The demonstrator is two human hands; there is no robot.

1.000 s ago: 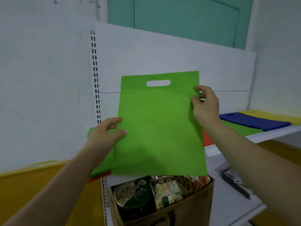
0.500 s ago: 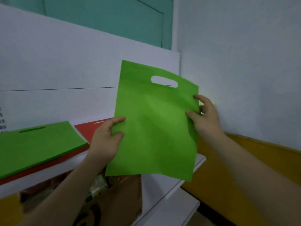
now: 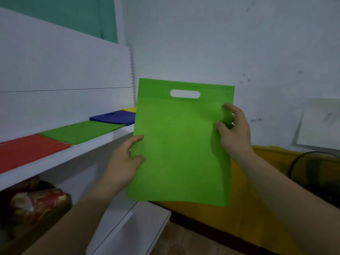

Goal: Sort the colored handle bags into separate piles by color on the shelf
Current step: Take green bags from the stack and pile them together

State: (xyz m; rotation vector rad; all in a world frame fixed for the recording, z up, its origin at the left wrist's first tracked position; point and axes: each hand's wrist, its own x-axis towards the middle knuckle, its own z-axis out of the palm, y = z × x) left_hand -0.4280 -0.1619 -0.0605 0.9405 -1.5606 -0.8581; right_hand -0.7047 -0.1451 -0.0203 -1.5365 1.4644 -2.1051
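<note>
You are holding the flat lime-green non-woven bag with the oval cut-out handle point(image 3: 180, 144) upright in the centre of the frame, handle end up. Your left hand point(image 3: 127, 162) is closing its grip on the lower left edge, thumb in front and fingers behind. Your right hand point(image 3: 233, 131) is pinching the upper right edge and creasing the fabric a little there. Gripping opposite edges is stretching the limp sheet flat, probably so that it lands square on a pile instead of folding over.

In the lower left corner, a brown cardboard box of packaged goods point(image 3: 36, 199) is sitting in shadow under the shelf.

Beyond it, the white shelf point(image 3: 73, 155) is running from the left edge towards the middle and carrying the sorted piles in a row. The red bags point(image 3: 27, 150) are lying nearest, then the green pile point(image 3: 82, 131), then the dark blue pile point(image 3: 114, 117). The yellow pile point(image 3: 129, 109) is peeking out at the far end, partly hidden behind your bag.

Your bag is hanging in the air past the shelf's right end and touching no pile. Its likely home, the green pile, is lying to its left.
</note>
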